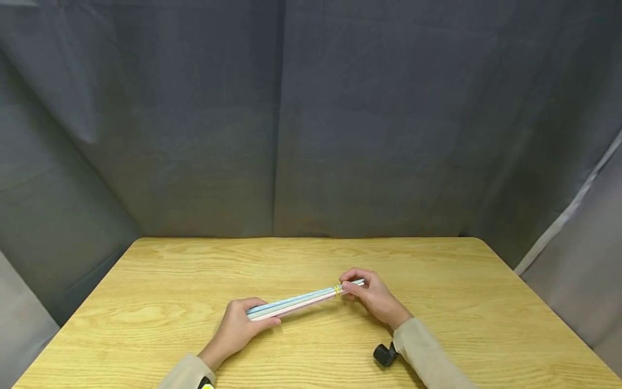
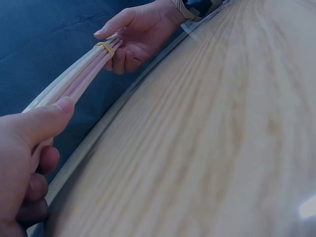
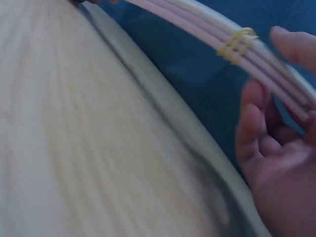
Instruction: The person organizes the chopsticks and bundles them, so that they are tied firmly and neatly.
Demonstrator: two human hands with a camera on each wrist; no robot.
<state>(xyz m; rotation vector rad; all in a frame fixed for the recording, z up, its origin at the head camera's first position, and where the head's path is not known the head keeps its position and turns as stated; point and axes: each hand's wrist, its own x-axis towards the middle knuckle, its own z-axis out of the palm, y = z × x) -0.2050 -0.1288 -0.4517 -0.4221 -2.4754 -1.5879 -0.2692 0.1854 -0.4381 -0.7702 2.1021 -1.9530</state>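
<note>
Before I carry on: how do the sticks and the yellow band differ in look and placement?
The sticks are long and slim, while the yellow band is short, looped around them. The sticks show blue, white and pink; the band is plain yellow. The sticks stretch between the left hand and the right hand, whereas the band sits only near the right hand. Both show in all three views.

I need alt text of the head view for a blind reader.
A person's left hand grips a bundle of slender pale blue, white and pink rods; their right hand curls round the end near its yellow band. Below is a light wood-grain table; behind, a dark grey fabric curtain.
</note>
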